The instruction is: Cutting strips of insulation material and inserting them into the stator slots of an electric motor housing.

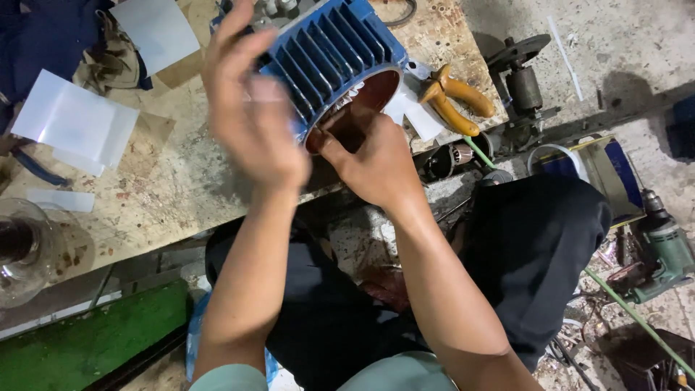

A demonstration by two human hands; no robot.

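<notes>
A blue finned motor housing (333, 51) lies on its side on a worn wooden bench (166, 181), its open round end with reddish-brown windings (376, 88) facing me. My right hand (373, 163) is at that opening, its fingers curled against the lower rim and the windings. My left hand (250, 108) is raised in front of the housing's left side, blurred, fingers apart and holding nothing I can make out.
Orange-handled pliers (456, 101) lie right of the housing. White paper sheets (76, 119) sit on the bench's left, a glass jar (22, 250) at the far left. A green power drill (666, 250), a small motor part (523, 87) and scrap lie on the floor.
</notes>
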